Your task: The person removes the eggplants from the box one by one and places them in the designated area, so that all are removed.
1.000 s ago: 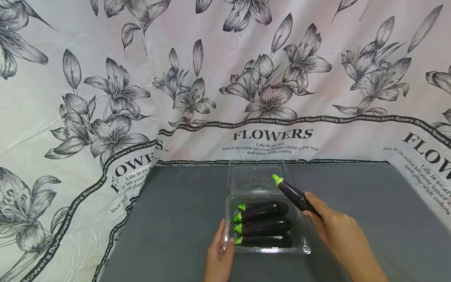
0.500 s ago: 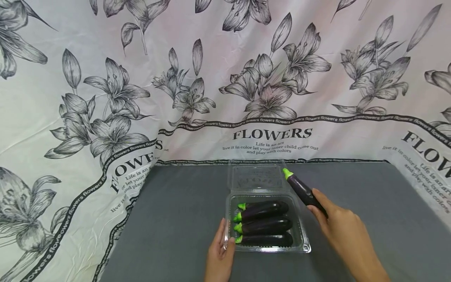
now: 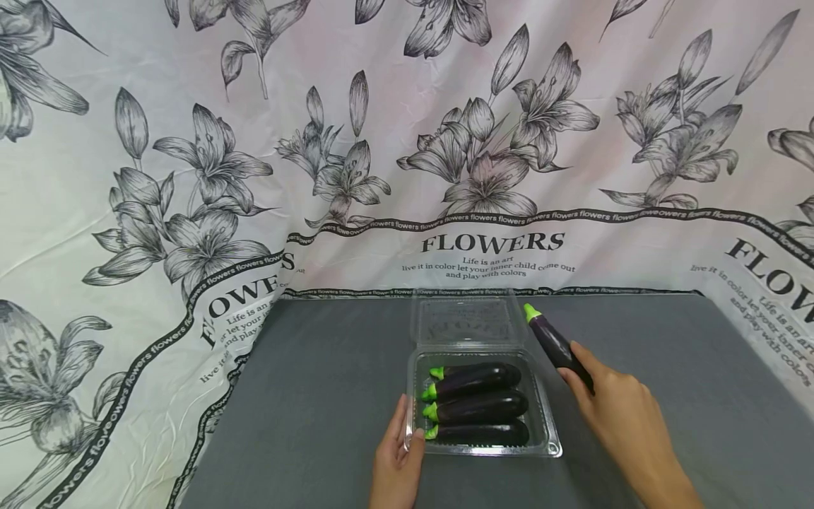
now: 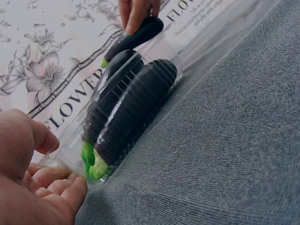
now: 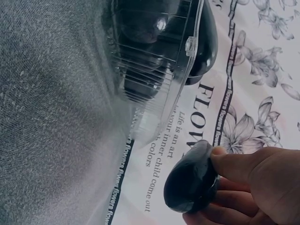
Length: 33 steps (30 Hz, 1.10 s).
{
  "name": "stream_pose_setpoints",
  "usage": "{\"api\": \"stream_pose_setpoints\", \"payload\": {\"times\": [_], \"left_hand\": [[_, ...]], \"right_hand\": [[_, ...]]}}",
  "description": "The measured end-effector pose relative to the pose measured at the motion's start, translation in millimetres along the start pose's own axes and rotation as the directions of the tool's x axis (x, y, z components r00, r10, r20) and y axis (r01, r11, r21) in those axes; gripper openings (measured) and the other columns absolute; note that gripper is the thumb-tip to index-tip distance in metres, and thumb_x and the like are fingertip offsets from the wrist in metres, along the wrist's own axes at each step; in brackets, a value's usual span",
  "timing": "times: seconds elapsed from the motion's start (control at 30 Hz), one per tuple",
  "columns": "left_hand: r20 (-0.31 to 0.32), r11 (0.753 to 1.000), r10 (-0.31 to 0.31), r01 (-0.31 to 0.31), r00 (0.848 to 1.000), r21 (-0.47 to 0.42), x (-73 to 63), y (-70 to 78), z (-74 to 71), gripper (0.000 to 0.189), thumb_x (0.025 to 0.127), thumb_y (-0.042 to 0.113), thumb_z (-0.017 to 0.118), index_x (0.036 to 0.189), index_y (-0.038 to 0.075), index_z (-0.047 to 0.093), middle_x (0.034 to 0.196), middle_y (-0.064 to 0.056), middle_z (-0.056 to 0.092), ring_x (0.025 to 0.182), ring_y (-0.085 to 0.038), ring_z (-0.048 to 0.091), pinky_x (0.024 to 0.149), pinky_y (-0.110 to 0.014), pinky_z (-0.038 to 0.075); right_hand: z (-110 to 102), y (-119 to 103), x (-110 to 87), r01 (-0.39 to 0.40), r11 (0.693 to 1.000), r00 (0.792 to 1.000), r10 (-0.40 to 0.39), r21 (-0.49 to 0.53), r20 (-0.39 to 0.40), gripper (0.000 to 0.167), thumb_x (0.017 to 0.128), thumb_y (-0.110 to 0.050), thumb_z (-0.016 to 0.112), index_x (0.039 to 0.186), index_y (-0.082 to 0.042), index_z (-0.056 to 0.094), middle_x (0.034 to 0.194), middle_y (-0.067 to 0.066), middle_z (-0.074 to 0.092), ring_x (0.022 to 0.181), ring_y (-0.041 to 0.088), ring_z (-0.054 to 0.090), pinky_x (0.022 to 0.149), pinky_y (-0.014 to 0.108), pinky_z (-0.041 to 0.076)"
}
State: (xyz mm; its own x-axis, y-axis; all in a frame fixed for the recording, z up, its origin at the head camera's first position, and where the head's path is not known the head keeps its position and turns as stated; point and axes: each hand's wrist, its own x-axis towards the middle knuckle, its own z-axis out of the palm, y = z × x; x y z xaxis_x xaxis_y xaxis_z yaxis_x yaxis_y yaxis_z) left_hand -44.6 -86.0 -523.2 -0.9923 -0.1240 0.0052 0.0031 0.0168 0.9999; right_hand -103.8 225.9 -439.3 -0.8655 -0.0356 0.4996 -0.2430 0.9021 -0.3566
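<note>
A clear plastic container [image 3: 552, 447] lies with its lid [image 3: 467, 322] folded back. Several eggplants [image 3: 486, 407] lie side by side in it, green stem ends to the left. My left hand [image 3: 397, 463] grips the left rim, its thumb [image 4: 44, 138] at the wall and the fingers curled beneath in the left wrist view. Beyond the container's right side, my right hand [image 3: 620, 406] holds another eggplant [image 3: 553, 344] by its thick dark end, the green tip slanting up and left. The right wrist view shows thumb and fingers pinching that eggplant [image 5: 192, 180]; its stem is hidden there.
A dark grey cloth surface [image 3: 318, 396] lies under the container. Behind and to both sides hangs a white curtain [image 3: 356, 254] printed with grey lilies and the word FLOWERS. The lid reaches back close to the curtain's lower edge.
My right hand has moved to the right with the eggplant, away from above the container's right part, slowing over the last half second. The left hand and container have stayed put.
</note>
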Motion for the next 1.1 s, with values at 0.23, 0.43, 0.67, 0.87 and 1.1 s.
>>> {"api": "stream_pose_setpoints", "payload": {"times": [0.23, 0.43, 0.67, 0.87, 1.1], "left_hand": [[-0.002, 1.000, 0.005, -0.005, 1.000, -0.007, -1.4, 0.1, -0.4, 0.064, 0.107, 0.008, 0.062, 0.164, 0.001, 0.034, 0.165, -0.024, 0.036, 0.150, -0.040, 0.037, 0.111, -0.032, 0.043], [-0.006, 1.000, 0.011, -0.011, 1.000, -0.009, -0.5, -1.3, -0.4, 0.064, 0.106, 0.008, 0.062, 0.164, 0.000, 0.034, 0.165, -0.024, 0.036, 0.150, -0.040, 0.036, 0.111, -0.030, 0.042], [0.006, 1.000, -0.001, 0.001, 1.000, 0.006, -0.1, -1.2, -0.8, 0.064, 0.107, 0.009, 0.061, 0.164, 0.000, 0.033, 0.165, -0.023, 0.037, 0.150, -0.038, 0.036, 0.113, -0.035, 0.041], [0.010, 1.000, 0.015, -0.015, 1.000, 0.010, -0.7, -0.4, -0.3, 0.065, 0.107, 0.010, 0.061, 0.164, -0.002, 0.032, 0.166, -0.026, 0.034, 0.151, -0.041, 0.034, 0.114, -0.041, 0.041], [-0.004, 1.000, 0.006, -0.006, 1.000, 0.011, -0.1, -1.3, 0.1, 0.064, 0.106, 0.009, 0.061, 0.163, -0.001, 0.034, 0.165, -0.024, 0.037, 0.149, -0.038, 0.037, 0.111, -0.030, 0.043]], "right_hand": [[2.9, 3.4, -0.2, -0.053, 0.999, 0.997, 0.053, -0.001, 0.059, 0.047, 0.095, -0.024, 0.082, 0.134, -0.001, 0.070, 0.072, 0.025, 0.069, 0.052, 0.028, 0.050, 0.047, 0.053, 0.040], [6.1, 6.3, 2.7, -0.072, 0.997, 0.992, 0.072, -0.006, 0.106, 0.047, 0.097, -0.024, 0.080, 0.134, 0.002, 0.068, 0.074, 0.027, 0.069, 0.053, 0.028, 0.050, 0.047, 0.050, 0.040], [11.2, 11.4, 4.9, -0.109, 0.994, 0.979, 0.110, -0.011, 0.170, 0.049, 0.100, -0.027, 0.077, 0.136, 0.004, 0.066, 0.077, 0.028, 0.069, 0.054, 0.027, 0.050, 0.047, 0.044, 0.039], [17.8, 15.4, 6.6, -0.125, 0.992, 0.975, 0.126, -0.020, 0.183, 0.049, 0.100, -0.027, 0.077, 0.135, 0.006, 0.066, 0.072, 0.022, 0.067, 0.053, 0.025, 0.049, 0.045, 0.040, 0.037], [24.4, 19.4, 11.8, -0.136, 0.990, 0.967, 0.139, -0.029, 0.212, 0.050, 0.101, -0.028, 0.074, 0.135, 0.009, 0.065, 0.074, 0.024, 0.068, 0.051, 0.024, 0.048, 0.043, 0.038, 0.036]]}}
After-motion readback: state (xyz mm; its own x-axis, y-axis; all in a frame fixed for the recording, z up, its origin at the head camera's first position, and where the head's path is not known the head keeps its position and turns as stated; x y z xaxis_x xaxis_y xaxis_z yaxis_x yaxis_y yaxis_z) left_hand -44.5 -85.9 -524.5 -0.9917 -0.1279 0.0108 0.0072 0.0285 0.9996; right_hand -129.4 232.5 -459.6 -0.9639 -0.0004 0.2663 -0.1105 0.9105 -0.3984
